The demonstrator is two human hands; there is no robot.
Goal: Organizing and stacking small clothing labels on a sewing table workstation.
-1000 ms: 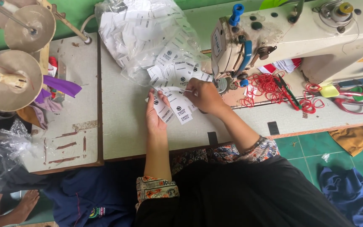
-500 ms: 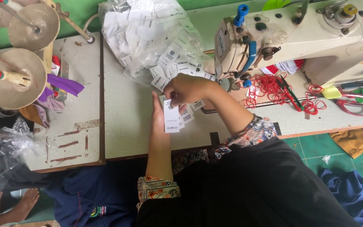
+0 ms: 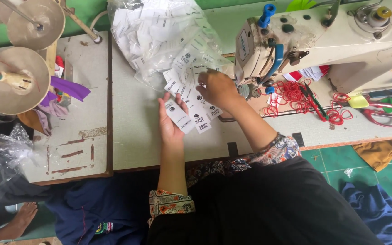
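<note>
Both hands work at a fan of small white paper tags on the pale surface (image 3: pixel 137 136). Left hand (image 3: pixel 169 121) lies palm up, fingers loosely curled, pinching a few tags (image 3: pixel 180 117) between thumb and fingers. Right hand (image 3: pixel 216 88) hovers palm down over the loose tags (image 3: pixel 203 119) by the clear plastic bag (image 3: pixel 159 41), fingertips bent to pick. They look light, thin, bendable and slippery in a stack, best pinched by an edge. Both forearms reach forward, the right angled across.

Small white rectangular labels (image 3: pixel 191 113) with black print: several fanned in the left hand (image 3: pixel 171 122), more loose on the bench (image 3: pixel 132 140) at a clear bag's (image 3: pixel 159 36) mouth.
</note>
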